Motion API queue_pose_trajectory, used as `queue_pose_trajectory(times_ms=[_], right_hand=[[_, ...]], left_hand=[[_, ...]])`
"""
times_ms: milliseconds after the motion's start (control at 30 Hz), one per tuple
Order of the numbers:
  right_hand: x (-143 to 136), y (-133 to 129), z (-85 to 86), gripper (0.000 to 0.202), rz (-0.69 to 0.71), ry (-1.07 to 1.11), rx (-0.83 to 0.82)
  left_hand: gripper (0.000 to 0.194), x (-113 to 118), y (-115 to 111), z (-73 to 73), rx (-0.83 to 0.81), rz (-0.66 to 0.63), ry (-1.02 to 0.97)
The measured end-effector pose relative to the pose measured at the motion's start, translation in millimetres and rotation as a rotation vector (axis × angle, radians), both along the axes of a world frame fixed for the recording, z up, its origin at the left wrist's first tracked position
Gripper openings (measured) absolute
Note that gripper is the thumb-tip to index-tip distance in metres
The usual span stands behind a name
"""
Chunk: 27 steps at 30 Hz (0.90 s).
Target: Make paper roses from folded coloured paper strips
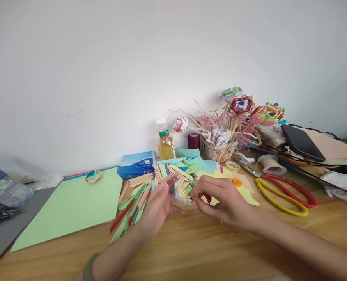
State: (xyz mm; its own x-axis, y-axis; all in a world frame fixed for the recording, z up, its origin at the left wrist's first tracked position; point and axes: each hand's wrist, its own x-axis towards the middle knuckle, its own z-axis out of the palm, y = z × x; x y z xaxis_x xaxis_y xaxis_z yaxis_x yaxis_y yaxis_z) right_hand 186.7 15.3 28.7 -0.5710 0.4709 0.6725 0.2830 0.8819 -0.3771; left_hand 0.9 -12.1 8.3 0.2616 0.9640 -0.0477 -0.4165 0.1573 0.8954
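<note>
A small folded-paper flower, white outside with yellow and green inner petals, is up in front of me between my hands. My right hand pinches its right edge between thumb and fingers. Around its left side is my left hand, fingers apart and palm towards the flower; whether its fingertips touch the petals I cannot tell. Behind and left of my hands lies a loose pile of folded paper strips in green, orange, red and blue.
Light green sheets lie left, with a small paper flower on top. A blue tissue pack, bottle of yellow liquid and basket of paper flowers stand along the wall. Red-and-yellow-handled scissors and a thread spool lie right.
</note>
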Motion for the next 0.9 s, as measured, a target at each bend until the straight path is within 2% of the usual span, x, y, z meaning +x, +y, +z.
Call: queue_pose_trajectory(times_ms=[100,200,267,333,433,533,633,767,900], right_hand=[[4.2,2.2,2.7,0.01,0.065,-0.095,0.155],[7.8,4.4,7.0,0.014,0.107,-0.231,0.363],[9.0,5.7,8.1,0.016,0.114,-0.293,0.47],[9.0,6.8,6.6,0.015,0.103,-0.299,0.508],[7.9,7.4,2.1,0.011,0.031,-0.207,0.426],[7.0,5.7,-0.3,0.005,-0.081,-0.073,0.242],[6.3,2.8,0.4,0.003,-0.125,-0.024,0.101],[4.1,0.9,1.7,0.006,-0.159,-0.032,0.073],[1.6,1.3,0.9,0.007,-0.195,-0.042,0.125]], left_hand=[[0.047,-4.9,6.2,-1.8,-0.14,-0.098,0.066],[0.056,-8.4,10.2,-3.7,-0.206,-0.207,0.122],[0.052,-9.6,11.0,-4.2,-0.215,-0.208,0.141],[0.042,-9.9,10.7,-3.5,-0.218,-0.178,0.149],[0.031,-9.2,9.2,0.1,-0.194,-0.146,0.112],[0.035,-7.9,6.9,4.8,-0.145,-0.123,0.048],[0.035,-6.8,4.8,6.7,-0.074,-0.085,0.025],[0.034,-5.5,3.0,4.1,-0.01,-0.018,0.011],[0.034,-4.2,1.2,2.1,0.036,-0.028,-0.003]])
